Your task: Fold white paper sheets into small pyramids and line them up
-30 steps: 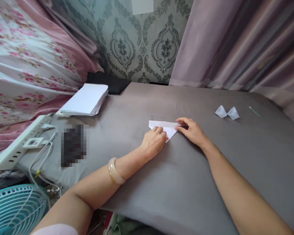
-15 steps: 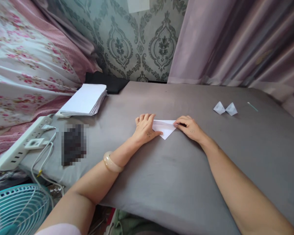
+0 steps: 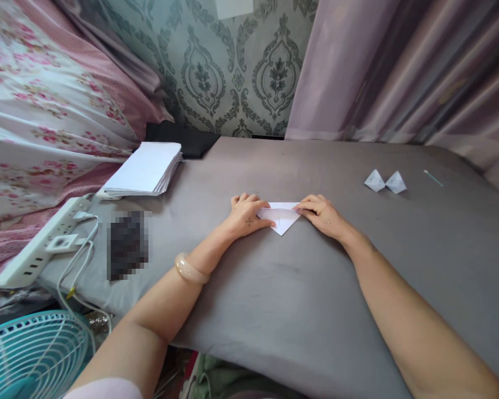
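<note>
A small white folded paper [image 3: 281,223] lies on the grey cloth in front of me, one point toward me and a crease down its middle. My left hand [image 3: 249,216], with a pale bangle on the forearm, holds its left corner, thumb on the paper and fingers curled at the fold. At the right corner, my right hand [image 3: 322,217] pinches the folded edge between thumb and fingers. The fingertips partly hide both corners.
A stack of white paper [image 3: 143,166] lies back left, near a black flat item [image 3: 183,138]. A power strip [image 3: 45,244] with cables, a pixelated dark object [image 3: 127,245] and a fan [image 3: 33,354] are left. Folded paper pieces [image 3: 385,182] and a thin stick [image 3: 433,178] lie right.
My left fingers have shifted onto the paper's upper fold, and the fold now stands out as a straight edge between both hands. The right hand keeps its pinch.
</note>
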A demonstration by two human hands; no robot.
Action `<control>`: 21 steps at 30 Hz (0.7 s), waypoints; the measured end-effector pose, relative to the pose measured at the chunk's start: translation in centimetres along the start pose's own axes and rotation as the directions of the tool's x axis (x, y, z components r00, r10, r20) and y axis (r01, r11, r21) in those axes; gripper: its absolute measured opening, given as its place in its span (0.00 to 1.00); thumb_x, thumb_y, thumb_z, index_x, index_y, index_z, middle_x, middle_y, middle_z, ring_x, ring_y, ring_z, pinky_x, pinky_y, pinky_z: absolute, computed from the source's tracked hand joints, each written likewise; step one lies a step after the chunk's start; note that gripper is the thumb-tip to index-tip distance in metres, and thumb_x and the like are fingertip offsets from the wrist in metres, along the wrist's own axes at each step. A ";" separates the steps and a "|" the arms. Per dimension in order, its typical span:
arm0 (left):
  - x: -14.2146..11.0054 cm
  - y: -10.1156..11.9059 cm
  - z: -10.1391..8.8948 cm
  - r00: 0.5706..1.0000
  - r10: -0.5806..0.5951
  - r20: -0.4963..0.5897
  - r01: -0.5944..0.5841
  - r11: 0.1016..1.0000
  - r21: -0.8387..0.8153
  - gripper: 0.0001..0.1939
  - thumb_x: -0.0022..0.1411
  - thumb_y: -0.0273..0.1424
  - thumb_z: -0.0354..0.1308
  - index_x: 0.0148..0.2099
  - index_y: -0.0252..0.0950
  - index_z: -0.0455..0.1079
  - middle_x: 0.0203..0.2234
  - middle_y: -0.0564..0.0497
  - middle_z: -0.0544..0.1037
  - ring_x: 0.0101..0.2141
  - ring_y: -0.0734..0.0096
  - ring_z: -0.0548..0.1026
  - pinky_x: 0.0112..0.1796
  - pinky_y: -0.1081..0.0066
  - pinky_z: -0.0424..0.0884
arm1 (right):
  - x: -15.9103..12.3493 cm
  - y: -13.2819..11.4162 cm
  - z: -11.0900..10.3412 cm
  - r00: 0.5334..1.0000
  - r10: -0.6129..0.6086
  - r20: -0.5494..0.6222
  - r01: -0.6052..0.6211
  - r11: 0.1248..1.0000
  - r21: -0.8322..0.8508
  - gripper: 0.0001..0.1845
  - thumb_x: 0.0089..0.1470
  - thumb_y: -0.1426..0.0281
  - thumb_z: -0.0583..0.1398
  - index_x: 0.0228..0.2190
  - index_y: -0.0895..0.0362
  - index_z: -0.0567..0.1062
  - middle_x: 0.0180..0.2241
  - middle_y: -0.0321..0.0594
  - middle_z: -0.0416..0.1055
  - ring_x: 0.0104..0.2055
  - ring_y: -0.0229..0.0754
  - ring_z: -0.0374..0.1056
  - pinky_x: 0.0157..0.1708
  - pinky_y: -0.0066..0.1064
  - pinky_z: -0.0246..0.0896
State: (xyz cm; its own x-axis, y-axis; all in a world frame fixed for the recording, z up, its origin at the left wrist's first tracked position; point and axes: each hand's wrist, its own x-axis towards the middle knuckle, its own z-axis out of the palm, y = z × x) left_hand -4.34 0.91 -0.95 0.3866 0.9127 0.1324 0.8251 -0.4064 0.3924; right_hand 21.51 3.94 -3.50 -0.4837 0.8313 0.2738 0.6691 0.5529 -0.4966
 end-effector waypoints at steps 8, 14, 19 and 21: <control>0.2 -0.3 0.2 0.998 0.061 0.025 -0.062 0.998 0.023 0.24 0.56 0.51 0.59 0.51 0.46 0.72 0.44 0.47 0.73 0.45 0.57 0.64 0.49 0.56 0.52 | -0.2 -1.2 -0.6 0.997 -0.061 0.046 0.067 0.989 -0.134 0.14 0.60 0.73 0.52 0.40 0.53 0.77 0.41 0.42 0.73 0.43 0.45 0.62 0.47 0.41 0.56; 0.2 -0.4 0.5 0.992 0.123 0.013 -0.123 0.992 0.034 0.26 0.59 0.48 0.58 0.55 0.40 0.68 0.49 0.45 0.72 0.49 0.57 0.64 0.50 0.56 0.54 | -0.1 -3.5 -0.4 0.997 -0.065 0.029 0.071 0.951 -0.301 0.14 0.59 0.75 0.52 0.39 0.57 0.77 0.40 0.44 0.73 0.44 0.47 0.63 0.44 0.39 0.55; -0.6 1.0 0.0 0.979 0.186 -0.083 -0.169 0.968 0.186 0.24 0.60 0.42 0.59 0.57 0.41 0.64 0.52 0.43 0.66 0.49 0.55 0.62 0.50 0.56 0.56 | 0.2 -4.0 0.8 0.999 0.006 -0.035 -0.016 0.949 -0.314 0.12 0.60 0.70 0.54 0.40 0.57 0.77 0.39 0.44 0.73 0.43 0.48 0.64 0.43 0.40 0.56; -1.1 2.0 0.1 0.966 0.257 -0.031 -0.238 0.928 0.288 0.15 0.65 0.36 0.53 0.51 0.38 0.67 0.50 0.43 0.68 0.48 0.56 0.63 0.49 0.57 0.57 | 0.2 -3.9 1.1 0.999 0.001 -0.050 -0.015 0.958 -0.286 0.12 0.59 0.71 0.54 0.42 0.56 0.76 0.40 0.43 0.73 0.44 0.47 0.64 0.44 0.39 0.55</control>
State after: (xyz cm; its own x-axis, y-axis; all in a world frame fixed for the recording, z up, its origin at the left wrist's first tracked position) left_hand -3.04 -0.89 -0.37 0.5731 0.7783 0.2566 0.7920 -0.6064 0.0705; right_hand 18.17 1.93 -2.44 -0.4544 0.8337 0.3138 0.8099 0.5333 -0.2442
